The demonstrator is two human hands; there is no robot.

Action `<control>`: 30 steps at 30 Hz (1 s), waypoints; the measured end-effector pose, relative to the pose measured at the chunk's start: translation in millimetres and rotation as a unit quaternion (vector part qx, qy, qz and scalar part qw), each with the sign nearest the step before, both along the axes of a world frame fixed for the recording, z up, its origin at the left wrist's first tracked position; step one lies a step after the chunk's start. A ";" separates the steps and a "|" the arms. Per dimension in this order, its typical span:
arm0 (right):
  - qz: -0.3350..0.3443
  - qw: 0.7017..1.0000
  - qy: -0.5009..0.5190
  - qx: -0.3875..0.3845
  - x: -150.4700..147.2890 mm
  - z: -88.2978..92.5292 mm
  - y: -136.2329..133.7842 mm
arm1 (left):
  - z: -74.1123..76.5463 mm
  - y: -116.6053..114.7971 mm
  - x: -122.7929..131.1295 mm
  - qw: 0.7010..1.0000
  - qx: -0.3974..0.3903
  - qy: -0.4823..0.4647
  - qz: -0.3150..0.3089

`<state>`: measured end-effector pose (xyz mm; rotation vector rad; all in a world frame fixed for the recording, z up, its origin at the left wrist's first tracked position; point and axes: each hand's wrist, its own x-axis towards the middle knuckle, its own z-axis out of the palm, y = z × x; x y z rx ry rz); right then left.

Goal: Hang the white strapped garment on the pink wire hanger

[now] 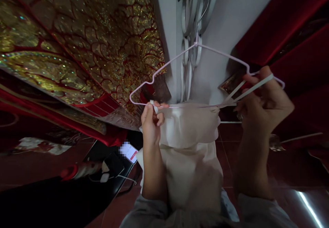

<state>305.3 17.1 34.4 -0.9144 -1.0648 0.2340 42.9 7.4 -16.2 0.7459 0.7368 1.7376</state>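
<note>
A thin pale pink clothes hanger stands upright in front of me, its silver hook up beside white hanging loops. Below its bottom bar hangs a cream garment with narrow straps. My left hand is closed at the bar's left part, pinching the hanger, with a bit of white strap at the fingers. Near the hanger's right end, my right hand is closed on a pale strap, pulled out taut from the garment and looped over a finger. Whether the hook rests on anything is unclear.
Gold sequined red fabric hangs close on the left, and dark red cloth on the right. White loops run down the pale wall. A lit phone and a dark phone lie on a black bench at lower left.
</note>
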 end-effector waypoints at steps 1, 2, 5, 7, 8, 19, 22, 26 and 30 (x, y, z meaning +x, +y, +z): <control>0.002 1.000 0.015 0.005 -2.4 -1.4 1.6 | 0.2 -0.2 -0.6 1.000 -0.002 0.005 0.004; 0.006 1.000 0.028 0.007 -4.2 -2.4 3.2 | 0.7 -0.3 -1.6 1.000 -0.003 0.008 0.012; 0.006 0.999 0.051 -0.003 1.8 -5.0 8.5 | 3.5 -0.6 -5.8 0.999 -0.002 0.015 0.031; 0.010 0.998 0.061 -0.023 17.3 -9.7 12.5 | 6.0 -1.0 -8.7 0.999 -0.001 0.022 0.037; 0.009 0.997 0.071 -0.030 27.2 -13.3 14.2 | 7.1 -1.2 -9.7 0.999 0.000 0.026 0.039; -0.045 0.996 0.074 0.009 4.0 -22.4 -32.0 | 5.5 -2.7 -5.6 0.999 0.003 0.008 0.040; 0.079 0.987 -0.099 -0.098 -17.4 -14.5 -40.0 | 6.3 -4.9 -3.5 0.999 0.000 0.005 0.033; 0.159 0.944 -0.243 -0.153 -25.1 -21.7 -36.3 | 6.8 -10.1 -1.3 0.999 0.015 0.028 0.030; 0.134 0.949 -0.246 -0.148 -21.2 -31.7 -32.7 | 1.3 -13.3 -18.9 0.988 0.017 0.083 0.130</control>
